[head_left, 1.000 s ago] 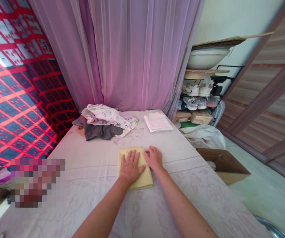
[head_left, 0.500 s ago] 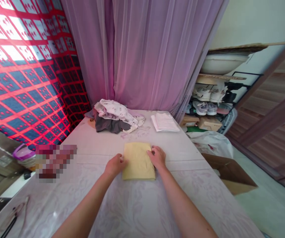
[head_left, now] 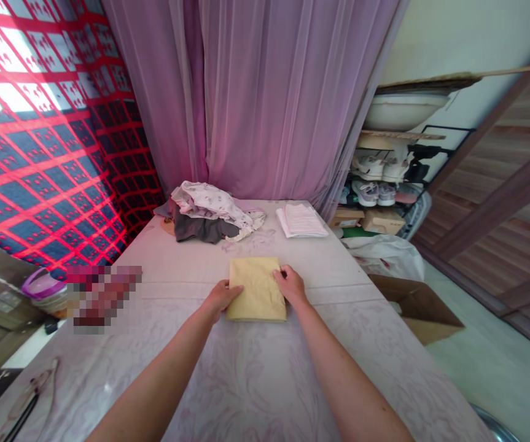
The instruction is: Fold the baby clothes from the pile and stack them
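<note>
A folded yellow cloth lies flat in the middle of the pale lilac bedsheet-covered table. My left hand clasps its left edge, with the fingers curled onto it. My right hand sits at the right edge, fingertips on the cloth. Farther back lies a heap of white floral and dark grey clothes. To its right is a neat stack of folded white cloth. Neither hand touches these.
A cardboard box and a white plastic bag stand beyond the table's right edge. A shoe rack stands behind them. A sheer purple curtain hangs behind the table. A purple basket sits low on the left.
My left hand has moved off the top of the cloth to its left edge. The cloth now lies squarer and looks narrower. The head view has shifted slightly.
</note>
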### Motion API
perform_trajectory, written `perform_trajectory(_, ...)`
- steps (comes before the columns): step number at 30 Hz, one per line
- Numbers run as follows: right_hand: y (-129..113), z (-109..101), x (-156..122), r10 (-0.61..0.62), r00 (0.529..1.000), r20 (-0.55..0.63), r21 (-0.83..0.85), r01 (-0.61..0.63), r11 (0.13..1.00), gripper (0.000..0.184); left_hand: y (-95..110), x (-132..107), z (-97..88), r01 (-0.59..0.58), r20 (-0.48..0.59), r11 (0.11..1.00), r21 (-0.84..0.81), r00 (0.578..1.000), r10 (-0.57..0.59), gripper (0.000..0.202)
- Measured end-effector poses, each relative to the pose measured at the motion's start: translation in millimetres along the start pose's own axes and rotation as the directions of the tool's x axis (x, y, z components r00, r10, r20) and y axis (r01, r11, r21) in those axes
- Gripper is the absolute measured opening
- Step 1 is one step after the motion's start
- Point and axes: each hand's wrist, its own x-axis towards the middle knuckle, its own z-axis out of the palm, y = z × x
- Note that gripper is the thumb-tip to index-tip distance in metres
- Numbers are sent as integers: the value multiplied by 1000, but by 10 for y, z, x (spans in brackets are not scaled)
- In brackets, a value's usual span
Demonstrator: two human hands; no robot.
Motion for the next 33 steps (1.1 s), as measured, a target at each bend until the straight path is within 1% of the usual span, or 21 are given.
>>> perform_trajectory(2,-41,-22,9,-11,1000,20,7,10,1000,28,5,42,-69,0,15,1000,6,1000,0,32)
perform_trajectory(4,-61,-65,17,-13,999,37,15,12,1000,30,28,109,-209,-8,50,999,48,999,6,35)
perform_trajectory(6,-56,-125,23,-1,999,41,16,0,1000,33,88,197,-411,-23,121,992,124,993,8,38)
perform_trajectory(9,-30,-199,17,18,999,40,19,-19,1000,35,259,366,-751,-71,221,954,290,975,6,37)
perform_trajectory(11,-30,-207,-7,16,999,47,29,-18,999,32,411,500,-920,-121,216,902,415,976,32,36)
perform_trajectory(13,-55,-176,-49,4,998,60,41,-6,999,29,559,629,-985,-166,150,832,529,984,101,34)
perform_trajectory(15,-101,-119,-104,-16,997,75,48,13,999,28,662,715,-933,-202,59,764,613,976,210,37)
perform_trajectory(17,-153,-51,-166,-43,995,91,53,39,998,26,683,726,-793,-243,-11,707,664,943,334,44)
perform_trajectory(18,-178,-17,-199,-65,993,98,55,60,997,26,657,699,-707,-269,-26,683,679,921,389,46)
perform_trajectory(19,-199,17,-233,-94,990,102,55,89,995,26,605,651,-620,-298,-26,663,687,901,433,46)
perform_trajectory(21,-235,83,-302,-161,982,98,45,158,986,28,436,510,-466,-388,28,609,692,857,514,41)
perform_trajectory(22,-249,115,-336,-192,977,88,35,190,981,29,326,427,-408,-446,75,572,689,829,555,39)
perform_trajectory(24,-273,173,-400,-235,970,58,12,235,972,30,90,270,-335,-585,173,441,681,713,679,46)
perform_trajectory(25,-283,197,-427,-244,969,44,3,245,970,30,-22,209,-318,-617,193,395,681,672,715,52)
perform_trajectory(26,-292,215,-451,-253,967,33,-7,253,967,29,-119,165,-309,-633,208,360,686,644,736,56)
perform_trajectory(27,-300,228,-469,-259,965,28,-16,260,966,28,-199,140,-306,-633,211,341,695,632,745,56)
perform_trajectory(29,-312,237,-495,-269,963,35,-37,270,962,27,-296,142,-307,-612,198,332,718,636,746,49)
perform_trajectory(31,-319,228,-507,-280,959,55,-54,282,958,28,-324,189,-305,-593,181,331,734,641,746,42)
perform_trajectory(33,-325,211,-513,-295,953,77,-65,300,952,33,-316,245,-299,-591,179,325,738,636,751,39)
